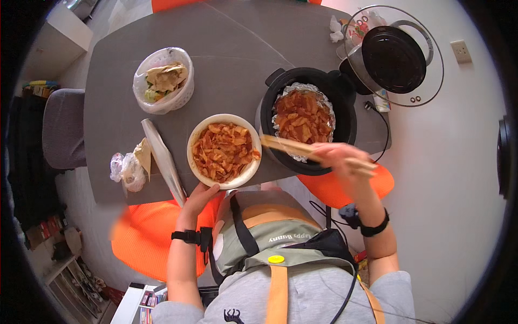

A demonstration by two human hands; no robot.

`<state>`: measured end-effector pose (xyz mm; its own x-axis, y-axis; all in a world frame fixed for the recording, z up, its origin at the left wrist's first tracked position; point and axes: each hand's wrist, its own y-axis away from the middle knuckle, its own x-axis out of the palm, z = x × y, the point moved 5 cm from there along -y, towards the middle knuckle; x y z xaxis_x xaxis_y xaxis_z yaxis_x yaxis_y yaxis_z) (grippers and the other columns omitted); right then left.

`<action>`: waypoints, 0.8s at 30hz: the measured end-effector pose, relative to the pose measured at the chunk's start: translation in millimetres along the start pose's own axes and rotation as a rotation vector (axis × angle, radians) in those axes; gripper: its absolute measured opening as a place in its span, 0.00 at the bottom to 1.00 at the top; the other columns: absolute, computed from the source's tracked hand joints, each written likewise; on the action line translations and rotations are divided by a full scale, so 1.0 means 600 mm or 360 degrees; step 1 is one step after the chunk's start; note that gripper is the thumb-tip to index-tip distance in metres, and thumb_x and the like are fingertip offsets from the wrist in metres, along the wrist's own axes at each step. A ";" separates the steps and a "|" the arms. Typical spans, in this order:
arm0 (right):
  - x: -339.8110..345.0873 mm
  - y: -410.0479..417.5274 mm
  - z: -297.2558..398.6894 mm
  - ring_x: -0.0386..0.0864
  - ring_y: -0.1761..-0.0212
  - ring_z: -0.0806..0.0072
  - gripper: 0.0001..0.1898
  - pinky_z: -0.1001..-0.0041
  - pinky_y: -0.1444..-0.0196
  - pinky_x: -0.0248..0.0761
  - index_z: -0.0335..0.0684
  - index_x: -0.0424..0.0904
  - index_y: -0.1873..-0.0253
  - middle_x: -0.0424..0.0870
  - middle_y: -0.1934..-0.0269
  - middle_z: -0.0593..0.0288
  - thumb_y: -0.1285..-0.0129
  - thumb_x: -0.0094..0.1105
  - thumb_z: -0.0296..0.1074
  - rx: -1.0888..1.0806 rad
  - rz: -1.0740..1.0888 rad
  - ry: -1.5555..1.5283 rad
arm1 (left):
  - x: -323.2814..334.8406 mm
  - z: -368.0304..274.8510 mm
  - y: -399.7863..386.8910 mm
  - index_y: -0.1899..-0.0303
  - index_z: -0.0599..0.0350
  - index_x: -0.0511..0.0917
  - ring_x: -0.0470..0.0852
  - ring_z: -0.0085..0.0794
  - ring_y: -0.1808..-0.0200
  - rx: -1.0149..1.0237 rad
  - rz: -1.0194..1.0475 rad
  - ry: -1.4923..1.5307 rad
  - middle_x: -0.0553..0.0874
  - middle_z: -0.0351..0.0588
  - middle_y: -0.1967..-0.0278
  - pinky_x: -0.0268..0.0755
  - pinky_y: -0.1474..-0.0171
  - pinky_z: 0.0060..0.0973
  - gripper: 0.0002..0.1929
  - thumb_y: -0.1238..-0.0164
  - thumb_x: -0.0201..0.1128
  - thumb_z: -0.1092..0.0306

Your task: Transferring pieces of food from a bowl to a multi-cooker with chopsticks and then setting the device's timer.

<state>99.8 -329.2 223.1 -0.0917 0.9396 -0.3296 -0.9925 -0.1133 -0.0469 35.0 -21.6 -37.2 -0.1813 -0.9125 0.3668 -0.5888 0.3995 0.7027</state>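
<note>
A white bowl (pixel 255 170) filled with sauce-coated meat slices (pixel 222 152) sits near the table's front edge. My left hand (pixel 202 198) grips its near side, thumb along the outer wall and fingers partly hidden beneath. In my right hand (pixel 342 158) is a pair of wooden chopsticks (pixel 289 146), slightly blurred. Their tips hover between the bowl and a black electric pot (pixel 348 121), with nothing visible between them. Inside the pot, crumpled aluminium foil (pixel 301 87) lines the bottom under more red-brown meat slices (pixel 303 117).
A white basket (pixel 184 99) lined with plastic holds scraps at the back left. A roll (pixel 162 158) and crumpled plastic bags (pixel 131 172) lie left of the bowl. A glass lid (pixel 435 77), a dark pan (pixel 394 60) and a plugged cord (pixel 382 117) are at the right. Orange chairs (pixel 153 239) flank me.
</note>
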 end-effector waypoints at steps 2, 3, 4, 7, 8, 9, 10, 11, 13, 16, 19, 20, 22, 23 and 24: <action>0.066 -0.003 -0.003 0.83 0.57 0.66 0.07 0.73 0.55 0.76 0.33 0.81 0.57 0.84 0.59 0.51 0.36 0.56 0.28 -0.0119 0.0204 0.0307 | 0.003 -0.004 0.003 0.33 0.62 0.55 0.70 0.32 0.39 0.0032 0.0023 0.0049 0.69 0.48 0.38 0.65 0.39 0.28 0.30 0.31 0.56 0.63; 0.098 -0.010 -0.006 0.83 0.58 0.63 0.07 0.72 0.55 0.76 0.34 0.80 0.57 0.84 0.60 0.50 0.37 0.57 0.29 -0.0257 0.0207 0.0400 | 0.003 -0.004 0.005 0.33 0.62 0.55 0.70 0.32 0.39 0.0061 0.0041 0.0096 0.69 0.48 0.38 0.65 0.39 0.28 0.29 0.31 0.56 0.63; 0.120 -0.017 -0.013 0.83 0.59 0.62 0.06 0.72 0.57 0.77 0.36 0.80 0.57 0.83 0.60 0.51 0.37 0.58 0.28 -0.0274 0.0212 0.0421 | 0.004 -0.005 0.005 0.33 0.62 0.55 0.70 0.32 0.39 0.0095 0.0050 0.0095 0.69 0.48 0.38 0.65 0.39 0.28 0.30 0.31 0.57 0.63; 0.161 -0.028 -0.049 0.83 0.63 0.60 0.06 0.71 0.61 0.78 0.37 0.79 0.59 0.83 0.60 0.52 0.38 0.58 0.30 -0.0421 0.0253 0.0590 | 0.010 -0.014 0.010 0.33 0.62 0.55 0.69 0.31 0.39 0.0102 0.0063 0.0074 0.69 0.48 0.38 0.64 0.38 0.28 0.31 0.32 0.58 0.62; 0.164 -0.027 -0.053 0.83 0.63 0.60 0.06 0.71 0.61 0.78 0.37 0.79 0.59 0.83 0.60 0.52 0.38 0.58 0.30 -0.0426 0.0261 0.0596 | 0.007 -0.010 0.007 0.33 0.62 0.55 0.69 0.31 0.39 0.0108 0.0063 0.0083 0.69 0.48 0.38 0.64 0.38 0.28 0.31 0.32 0.58 0.62; 0.171 -0.027 -0.054 0.83 0.63 0.59 0.06 0.70 0.62 0.78 0.38 0.79 0.59 0.83 0.60 0.52 0.38 0.58 0.31 -0.0444 0.0313 0.0641 | 0.005 -0.005 0.003 0.33 0.62 0.55 0.69 0.30 0.39 0.0142 0.0071 0.0097 0.69 0.47 0.38 0.63 0.38 0.27 0.31 0.32 0.58 0.62; 0.177 -0.026 -0.056 0.82 0.64 0.58 0.06 0.70 0.63 0.78 0.38 0.79 0.59 0.83 0.60 0.51 0.38 0.58 0.32 -0.0462 0.0363 0.0685 | 0.002 -0.002 0.001 0.33 0.62 0.55 0.69 0.29 0.39 0.0174 0.0079 0.0110 0.69 0.47 0.38 0.63 0.38 0.27 0.31 0.32 0.58 0.62; 0.179 -0.023 -0.057 0.82 0.64 0.58 0.06 0.70 0.63 0.78 0.38 0.79 0.59 0.83 0.60 0.51 0.38 0.58 0.32 -0.0467 0.0374 0.0688 | -0.001 0.003 -0.001 0.33 0.62 0.55 0.69 0.29 0.39 0.0180 0.0075 0.0120 0.69 0.47 0.38 0.63 0.38 0.27 0.31 0.32 0.58 0.62; 0.175 -0.015 -0.051 0.82 0.65 0.58 0.07 0.69 0.63 0.78 0.38 0.79 0.59 0.83 0.60 0.51 0.37 0.57 0.33 -0.0586 0.0291 0.0711 | 0.001 0.000 -0.001 0.33 0.63 0.55 0.68 0.29 0.39 0.0190 0.0071 0.0050 0.70 0.46 0.39 0.61 0.37 0.26 0.31 0.32 0.58 0.62; 0.185 -0.024 -0.052 0.82 0.66 0.58 0.07 0.69 0.64 0.78 0.37 0.79 0.60 0.83 0.62 0.50 0.37 0.57 0.33 -0.0565 0.0342 0.0723 | 0.000 0.001 -0.003 0.33 0.63 0.55 0.68 0.29 0.39 0.0147 0.0066 0.0064 0.70 0.46 0.39 0.60 0.36 0.26 0.31 0.32 0.58 0.63; 0.189 -0.032 -0.059 0.82 0.66 0.56 0.08 0.69 0.64 0.77 0.36 0.79 0.60 0.83 0.62 0.49 0.36 0.57 0.34 -0.0581 0.0312 0.0677 | 0.000 0.002 -0.007 0.33 0.63 0.56 0.68 0.29 0.39 0.0166 0.0143 0.0090 0.70 0.46 0.39 0.59 0.36 0.27 0.31 0.32 0.58 0.64; 0.184 -0.035 -0.069 0.83 0.67 0.62 0.09 0.71 0.65 0.77 0.35 0.79 0.60 0.83 0.65 0.51 0.35 0.56 0.35 -0.0583 0.0201 0.0634 | 0.001 0.002 -0.008 0.33 0.63 0.56 0.68 0.29 0.39 0.0169 0.0149 0.0087 0.70 0.46 0.39 0.59 0.36 0.27 0.31 0.32 0.58 0.64; 0.169 -0.044 -0.081 0.83 0.67 0.68 0.09 0.74 0.66 0.76 0.35 0.79 0.60 0.83 0.66 0.54 0.35 0.56 0.35 -0.0294 0.0097 0.0436 | 0.003 -0.002 -0.003 0.33 0.63 0.56 0.68 0.29 0.39 0.0163 0.0131 0.0105 0.70 0.46 0.39 0.59 0.35 0.27 0.30 0.32 0.58 0.64; 0.158 -0.049 -0.096 0.83 0.67 0.74 0.10 0.76 0.67 0.76 0.34 0.80 0.60 0.83 0.67 0.56 0.34 0.55 0.35 -0.0006 -0.0006 0.0234 | 0.004 -0.005 0.000 0.33 0.63 0.56 0.68 0.29 0.39 0.0163 0.0132 0.0105 0.70 0.46 0.39 0.59 0.35 0.27 0.30 0.32 0.58 0.64; 0.149 -0.056 -0.104 0.81 0.66 0.81 0.12 0.81 0.67 0.75 0.33 0.80 0.60 0.83 0.68 0.60 0.32 0.53 0.37 0.0055 -0.0036 0.0090 | 0.007 -0.011 0.003 0.33 0.63 0.56 0.68 0.29 0.39 0.0148 0.0129 0.0095 0.70 0.46 0.39 0.59 0.35 0.27 0.30 0.32 0.58 0.64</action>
<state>129.9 -261.4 136.2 -0.0653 0.9219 -0.3819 -0.9965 -0.0800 -0.0227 38.2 -24.1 -30.1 -0.1855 -0.8696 0.4576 -0.6452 0.4590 0.6108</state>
